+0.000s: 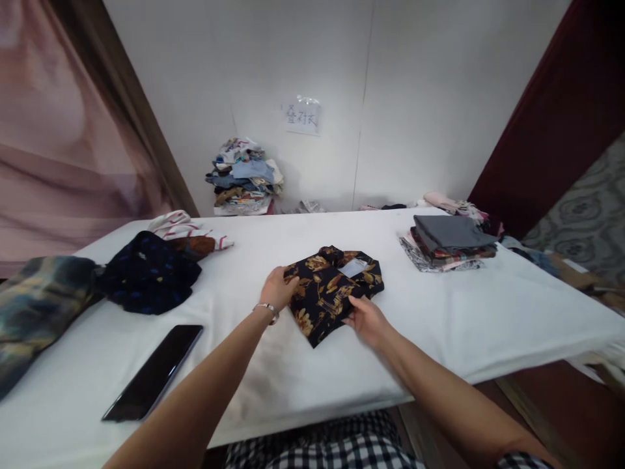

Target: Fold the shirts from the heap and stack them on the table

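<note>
A black shirt with gold and brown flowers (326, 286) lies folded into a compact shape at the middle of the white-covered table. Its collar opening, with a pale label area inside, is at the upper right. My left hand (278, 290) grips the shirt's left edge, thumb on top, a bracelet at the wrist. At the lower right edge my right hand (367, 319) pinches the fabric, thumb above and fingers partly beneath. The shirt's lower corner points toward me.
Folded clothes (449, 241) are stacked to the right, a grey one on top. Left lie a dark navy garment (151, 273), a plaid garment (43, 299) and a black phone or tablet (153, 371). Behind the table rises a clothes pile (247, 176), beneath a paper sign (303, 117).
</note>
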`<state>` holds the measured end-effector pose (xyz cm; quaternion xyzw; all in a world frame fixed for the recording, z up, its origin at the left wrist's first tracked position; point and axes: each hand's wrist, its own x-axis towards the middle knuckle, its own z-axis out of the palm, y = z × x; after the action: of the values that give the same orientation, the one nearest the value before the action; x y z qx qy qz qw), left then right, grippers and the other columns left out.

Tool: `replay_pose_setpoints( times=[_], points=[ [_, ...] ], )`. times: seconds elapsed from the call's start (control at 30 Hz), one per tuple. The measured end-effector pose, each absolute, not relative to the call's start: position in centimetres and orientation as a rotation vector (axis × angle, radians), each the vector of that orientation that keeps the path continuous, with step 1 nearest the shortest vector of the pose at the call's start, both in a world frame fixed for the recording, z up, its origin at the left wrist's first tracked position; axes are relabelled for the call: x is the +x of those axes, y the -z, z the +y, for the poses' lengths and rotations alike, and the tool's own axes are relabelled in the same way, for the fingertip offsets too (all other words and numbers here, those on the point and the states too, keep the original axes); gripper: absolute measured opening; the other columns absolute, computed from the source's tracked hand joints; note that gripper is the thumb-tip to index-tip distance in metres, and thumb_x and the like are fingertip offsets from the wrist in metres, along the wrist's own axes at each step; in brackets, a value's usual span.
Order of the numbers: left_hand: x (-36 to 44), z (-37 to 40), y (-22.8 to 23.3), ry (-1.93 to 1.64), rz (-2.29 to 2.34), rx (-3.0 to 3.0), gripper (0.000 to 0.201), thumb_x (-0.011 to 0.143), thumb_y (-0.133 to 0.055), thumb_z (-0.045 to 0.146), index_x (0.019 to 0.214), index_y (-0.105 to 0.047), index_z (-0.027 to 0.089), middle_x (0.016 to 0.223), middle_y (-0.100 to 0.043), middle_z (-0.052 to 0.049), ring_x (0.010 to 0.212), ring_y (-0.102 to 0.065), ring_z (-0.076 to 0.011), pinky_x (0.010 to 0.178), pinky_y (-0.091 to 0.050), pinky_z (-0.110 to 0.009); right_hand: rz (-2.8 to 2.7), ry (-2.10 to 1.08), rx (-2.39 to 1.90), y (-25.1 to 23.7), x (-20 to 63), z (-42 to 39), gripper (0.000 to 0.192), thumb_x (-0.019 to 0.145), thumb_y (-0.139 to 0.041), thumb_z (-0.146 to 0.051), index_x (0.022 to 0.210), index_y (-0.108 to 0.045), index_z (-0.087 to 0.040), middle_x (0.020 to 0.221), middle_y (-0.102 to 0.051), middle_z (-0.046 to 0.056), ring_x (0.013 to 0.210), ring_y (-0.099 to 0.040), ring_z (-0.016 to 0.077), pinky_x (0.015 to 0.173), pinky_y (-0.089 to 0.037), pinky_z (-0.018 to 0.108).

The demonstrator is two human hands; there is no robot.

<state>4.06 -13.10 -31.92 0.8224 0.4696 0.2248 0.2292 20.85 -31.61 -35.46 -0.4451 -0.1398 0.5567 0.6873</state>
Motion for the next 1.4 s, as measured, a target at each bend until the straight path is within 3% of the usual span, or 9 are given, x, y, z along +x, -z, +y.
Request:
replay_pose_setpoints(
  times=[0.13, 0.27, 0.43, 0.6, 0.7, 0.8, 0.93, 1.2, 1.4],
  points=[
    [5.5, -10.7, 32.2, -0.460, 1.362, 2.292, 0.051, 0.084, -0.058, 0.045, 0.125, -0.057, 0.015, 0.138, -0.057, -0.018, 0.127, -0.053, -0.0322, 0.104, -0.043, -0.044, -0.259, -1.220, -1.072, 35.9, 19.7, -32.3, 0.024, 0.085, -0.065, -0.029, 0.107, -0.061, -0.019, 0.094, -0.074, 0.006, 0.074, -0.070, 0.0168, 0.069, -0.058, 0.032],
    [6.6, -8.6, 32.6, -0.250, 1.407, 2.286, 0.063, 0.079, -0.058, 0.061, 0.125, -0.057, 0.019, 0.134, -0.061, -0.020, 0.120, -0.058, -0.0400, 0.095, -0.047, -0.053, -0.208, -1.260, -1.218, 35.3, 20.5, -34.1, 0.019, 0.088, -0.064, -0.032, 0.096, -0.060, -0.015, 0.083, -0.071, 0.008, 0.068, -0.071, 0.0210, 0.059, -0.059, 0.034],
    [9.1, -7.0, 32.2, -0.157, 1.327, 2.387, 0.076, 0.077, -0.054, 0.068, 0.136, -0.050, 0.019, 0.140, -0.057, -0.019, 0.129, -0.052, -0.0395, 0.110, -0.031, -0.057, -0.198, -1.264, -1.398, 34.2, 23.1, -36.2, 0.024, 0.090, -0.064, -0.037, 0.093, -0.060, -0.013, 0.090, -0.072, 0.011, 0.070, -0.072, 0.0201, 0.056, -0.060, 0.032],
    [13.2, -5.8, 32.3, -0.126, 1.221, 2.313, 0.083, 0.068, -0.069, 0.061, 0.135, -0.052, 0.017, 0.138, -0.059, -0.020, 0.126, -0.055, -0.0382, 0.102, -0.043, -0.047, -0.220, -1.452, -1.493, 32.8, 24.6, -33.2, 0.037, 0.092, -0.060, -0.048, 0.090, -0.061, -0.011, 0.075, -0.070, 0.009, 0.061, -0.070, 0.0190, 0.050, -0.057, 0.028],
    [15.2, -5.4, 32.5, -0.140, 1.226, 2.223, 0.087, 0.061, -0.077, 0.052, 0.135, -0.053, 0.014, 0.133, -0.062, -0.022, 0.120, -0.060, -0.0396, 0.094, -0.050, -0.044, -0.160, -1.462, -1.493, 33.2, 24.4, -30.9, 0.030, 0.093, -0.059, -0.043, 0.084, -0.058, -0.014, 0.056, -0.059, -0.001, 0.051, -0.064, 0.0146, 0.046, -0.054, 0.023],
    [16.2, -5.1, 31.9, -0.183, 1.204, 2.127, 0.082, 0.059, -0.080, 0.039, 0.132, -0.055, 0.013, 0.123, -0.068, -0.020, 0.109, -0.066, -0.0377, 0.084, -0.054, -0.042, -0.133, -1.325, -1.492, 33.8, 24.2, -29.9, 0.021, 0.090, -0.065, -0.028, 0.076, -0.051, -0.018, 0.048, -0.049, -0.007, 0.042, -0.054, 0.0092, 0.043, -0.047, 0.018],
    [15.7, -3.8, 28.8, -0.311, 1.116, 2.028, 0.081, 0.061, -0.079, 0.027, 0.136, -0.052, 0.013, 0.115, -0.073, -0.015, 0.098, -0.071, -0.0295, 0.081, -0.056, -0.035, -0.314, -1.123, -1.480, 31.9, 25.3, -29.2, 0.024, 0.080, -0.074, -0.026, 0.071, -0.052, -0.019, 0.048, -0.052, -0.006, 0.042, -0.050, 0.0088, 0.038, -0.040, 0.018],
    [9.3, -4.5, 20.1, -0.927, 0.425, 1.695, 0.095, 0.059, -0.083, 0.033, 0.143, -0.040, 0.017, 0.126, -0.066, -0.011, 0.112, -0.064, -0.0273, 0.096, -0.054, -0.040, -0.757, -0.608, -1.459, 23.4, 30.0, -27.2, 0.018, 0.063, -0.077, -0.030, 0.073, -0.070, -0.018, 0.058, -0.063, -0.002, 0.053, -0.054, 0.0103, 0.044, -0.042, 0.020],
    [1.5, -12.9, 28.5, -0.814, 0.629, 1.880, 0.095, 0.063, -0.076, 0.028, 0.148, -0.033, 0.019, 0.148, -0.049, -0.012, 0.131, -0.052, -0.0292, 0.112, -0.042, -0.042, -0.824, -0.725, -1.690, 31.0, 27.5, -31.7, 0.013, 0.060, -0.074, -0.032, 0.064, -0.071, -0.020, 0.055, -0.064, 0.000, 0.052, -0.053, 0.0150, 0.049, -0.047, 0.028]
  ],
)
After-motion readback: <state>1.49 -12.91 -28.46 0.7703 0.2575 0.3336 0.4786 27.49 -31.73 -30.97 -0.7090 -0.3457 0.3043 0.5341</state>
